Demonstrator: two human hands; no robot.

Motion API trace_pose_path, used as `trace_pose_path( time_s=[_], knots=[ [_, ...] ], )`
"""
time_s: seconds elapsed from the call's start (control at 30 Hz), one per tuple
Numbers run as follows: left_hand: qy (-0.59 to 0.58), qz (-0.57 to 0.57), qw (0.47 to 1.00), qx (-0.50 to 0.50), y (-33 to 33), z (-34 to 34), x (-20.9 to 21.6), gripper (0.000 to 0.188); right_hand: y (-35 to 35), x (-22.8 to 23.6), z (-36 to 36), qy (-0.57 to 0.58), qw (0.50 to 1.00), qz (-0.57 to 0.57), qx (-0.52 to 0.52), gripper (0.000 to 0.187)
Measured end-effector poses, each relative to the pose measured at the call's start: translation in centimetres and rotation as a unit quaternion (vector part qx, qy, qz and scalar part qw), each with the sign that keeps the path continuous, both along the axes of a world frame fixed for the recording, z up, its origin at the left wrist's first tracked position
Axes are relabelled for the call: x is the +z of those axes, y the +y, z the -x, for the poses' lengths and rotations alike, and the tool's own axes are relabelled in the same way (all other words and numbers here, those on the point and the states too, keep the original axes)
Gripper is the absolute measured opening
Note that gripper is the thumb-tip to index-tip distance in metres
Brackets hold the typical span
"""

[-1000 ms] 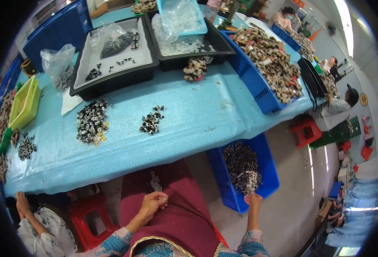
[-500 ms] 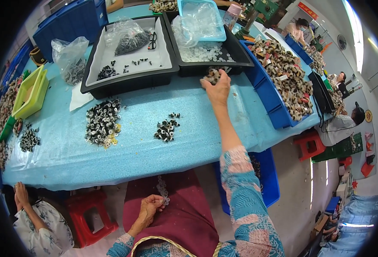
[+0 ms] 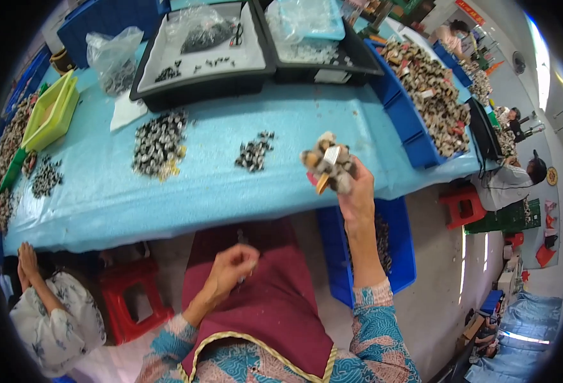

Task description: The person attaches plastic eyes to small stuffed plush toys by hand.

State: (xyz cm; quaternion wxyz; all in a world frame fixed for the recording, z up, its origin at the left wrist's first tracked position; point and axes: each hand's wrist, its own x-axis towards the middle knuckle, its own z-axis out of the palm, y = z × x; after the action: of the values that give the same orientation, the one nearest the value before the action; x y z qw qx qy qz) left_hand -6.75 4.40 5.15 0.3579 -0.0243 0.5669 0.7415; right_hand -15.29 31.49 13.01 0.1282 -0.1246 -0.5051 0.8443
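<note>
My right hand is closed round a small plush toy, brown, cream and grey, with a white label and a pink patch. It is held up over the table's front edge. Low over my dark red apron, my left hand has its fingertips pinched together; whatever is between them is too small and blurred to name. Small see-through discs lie on the apron just beyond it. On the blue tablecloth sit a small pile of black-and-white plastic pieces and a larger one further left.
Two black trays stand at the back, holding bags and loose small parts. A blue bin heaped with plush pieces is at the right; another blue bin sits below the table edge. Another person's hands rest at the lower left.
My right hand has come back from the black tray toward me, lifting the plush toy. My left hand has risen slightly and moved right. The view has tilted downward.
</note>
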Motion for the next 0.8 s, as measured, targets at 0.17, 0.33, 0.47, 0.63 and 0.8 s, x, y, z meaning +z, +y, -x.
trace_pose_path(
  time_s=[0.17,0.33,0.47,0.63,0.8],
  knots=[
    [-0.148,-0.238,0.956,0.090,3.8,2.5,6.8,0.042,-5.3,-0.3,-7.6,-0.019,0.979,-0.201,0.039,0.024],
    [-0.037,-0.112,0.989,0.085,4.5,0.7,6.1,0.051,-8.6,-1.5,-10.5,-0.017,0.943,-0.327,0.060,0.039],
    [0.163,0.092,0.982,-0.025,2.6,-0.4,4.5,0.054,-8.3,-2.8,-10.9,0.004,0.928,-0.351,0.124,0.037],
    [-0.038,-0.128,0.990,0.054,1.8,-1.9,4.3,0.047,-7.2,-8.6,-11.7,-0.109,0.983,0.116,0.095,0.022],
    [0.050,-0.020,0.996,0.076,1.0,-1.5,5.2,0.050,-5.9,-12.6,-13.8,-0.082,0.918,0.371,0.116,0.038]
  ],
)
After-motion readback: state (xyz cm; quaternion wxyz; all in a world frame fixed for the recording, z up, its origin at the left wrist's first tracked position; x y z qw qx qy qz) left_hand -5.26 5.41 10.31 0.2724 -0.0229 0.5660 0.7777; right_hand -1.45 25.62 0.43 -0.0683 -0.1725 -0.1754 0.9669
